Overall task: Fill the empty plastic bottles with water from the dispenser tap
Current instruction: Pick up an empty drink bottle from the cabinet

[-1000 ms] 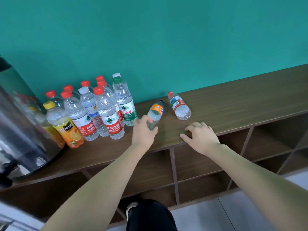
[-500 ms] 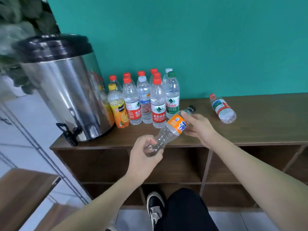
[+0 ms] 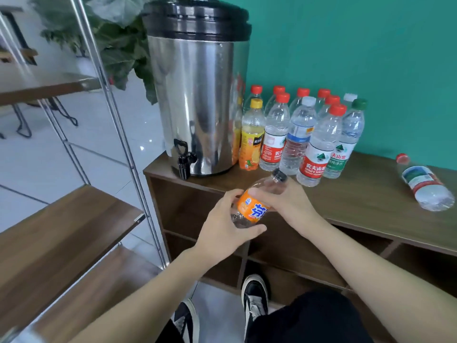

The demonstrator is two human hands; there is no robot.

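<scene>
My left hand [image 3: 222, 226] and right hand [image 3: 284, 201] both grip the clear orange-labelled plastic bottle [image 3: 254, 206], still capped and unfilled, just short of the steel dispenser's black tap [image 3: 184, 159]; another lies waiting.

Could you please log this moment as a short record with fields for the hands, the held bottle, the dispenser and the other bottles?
left hand: grips the lower part of the orange-label bottle
right hand: holds its upper part, below the cap
cap: black, on
dispenser: steel, on the cabinet, black tap at the front
standing bottles: capped, clustered right of the dispenser
lying bottle: on its side, far right
</scene>
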